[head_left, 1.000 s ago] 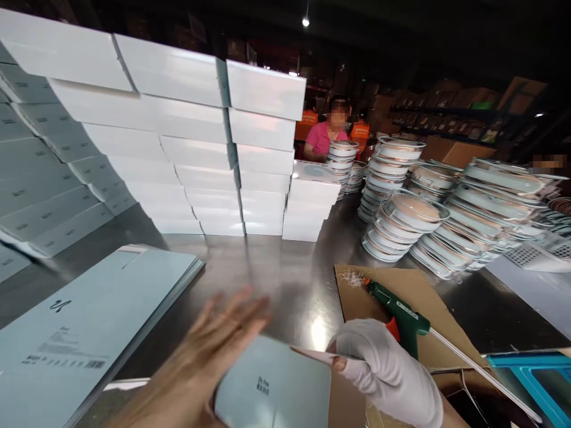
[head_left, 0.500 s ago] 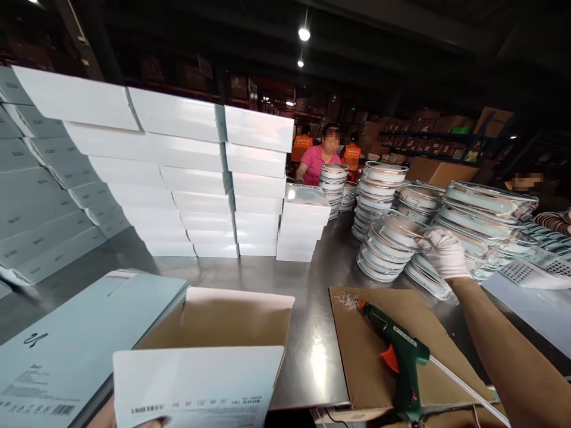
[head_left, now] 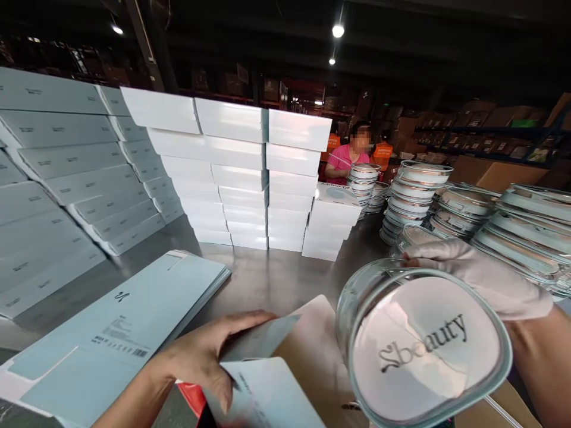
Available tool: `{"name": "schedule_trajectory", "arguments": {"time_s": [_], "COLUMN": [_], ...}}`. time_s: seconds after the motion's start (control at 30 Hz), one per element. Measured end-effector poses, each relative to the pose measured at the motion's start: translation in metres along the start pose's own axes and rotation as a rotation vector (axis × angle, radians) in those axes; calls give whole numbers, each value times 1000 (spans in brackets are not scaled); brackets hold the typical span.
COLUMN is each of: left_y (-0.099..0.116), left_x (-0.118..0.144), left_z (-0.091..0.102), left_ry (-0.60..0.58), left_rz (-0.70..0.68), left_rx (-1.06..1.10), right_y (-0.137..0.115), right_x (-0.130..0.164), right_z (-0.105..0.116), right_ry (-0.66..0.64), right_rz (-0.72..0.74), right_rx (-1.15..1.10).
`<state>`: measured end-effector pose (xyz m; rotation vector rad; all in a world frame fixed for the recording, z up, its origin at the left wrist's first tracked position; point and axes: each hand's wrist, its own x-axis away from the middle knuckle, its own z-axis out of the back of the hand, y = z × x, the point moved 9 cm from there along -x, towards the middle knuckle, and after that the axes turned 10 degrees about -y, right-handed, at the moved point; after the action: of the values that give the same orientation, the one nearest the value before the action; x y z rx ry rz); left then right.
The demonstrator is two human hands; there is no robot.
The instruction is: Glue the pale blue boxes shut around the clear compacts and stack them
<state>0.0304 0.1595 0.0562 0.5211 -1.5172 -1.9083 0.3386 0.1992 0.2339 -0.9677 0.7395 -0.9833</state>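
Note:
My left hand (head_left: pixel 207 356), bare, grips an open pale-blue cardboard box (head_left: pixel 272 380) low in the middle, with the thumb on its near flap and the fingers over the far side. The box's brown inside faces up and right. A white glove covers my right hand (head_left: pixel 482 270), which is closed on the rim of a clear round container (head_left: pixel 430 351). "Sbeauty" stands on its white face, which is tilted toward me. This container is beside the box's right edge and overlaps it in view. Flat, unfolded boxes (head_left: pixel 129 321) lie in a pile left of my left hand.
White boxes (head_left: pixel 236 178) form a wall at the back of the metal table (head_left: pixel 250 276), with more boxes (head_left: pixel 66 178) at the left. Stacks of round containers (head_left: pixel 414 190) stand at the right. A white glue stick (head_left: pixel 506 411) shows at bottom right. A co-worker (head_left: pixel 352 157) is behind.
My right hand has brought a container from the stacks toward me, up to the box. My left hand has come into fuller view, and the box has turned. The view has swung left.

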Motion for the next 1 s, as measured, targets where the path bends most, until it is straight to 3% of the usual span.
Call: {"name": "schedule_trajectory", "arguments": {"time_s": [0.07,0.1,0.17,0.23,0.33,0.4,0.5,0.57,0.63,0.7,0.77,0.87,0.93,1.0], "left_y": [-1,-3,-10,-22,-47,-63,-63,-44,-25,-19,-19,-19,-20,-21], "left_x": [-7,-10,-13,-13,-4,4,22,32,33,29,32,38,34,31], "left_z": [-1,0,1,-1,-9,-16,-18,-22,-29,-32,-28,-24,-24,-23], "left_ry": [-3,30,121,199,303,369,524,582,574,597,715,833,744,623], "left_rz": [11,-1,-50,-109,-156,-158,-255,-381,-427,-349,-279,-205,-101,4], "left_rx": [7,45,141,205,230,241,184,63,-48,-67,-22,30,1,-37], "right_y": [-15,-24,-45,-53,-16,28,82,97,97,94,94,97,103,113], "right_x": [-8,-7,-1,20,53,64,66,65,64,62,60,60,63,73], "right_z": [-57,-76,-91,-90,-80,-87,-132,-165,-185,-194,-198,-208,-204,-173], "right_ry": [-335,-395,-270,-21,286,343,203,112,132,215,323,343,309,336], "right_rz": [-104,-75,145,390,500,425,325,331,376,359,278,148,109,77], "right_rx": [72,159,382,518,410,271,185,173,137,83,37,-50,-110,-60]}}
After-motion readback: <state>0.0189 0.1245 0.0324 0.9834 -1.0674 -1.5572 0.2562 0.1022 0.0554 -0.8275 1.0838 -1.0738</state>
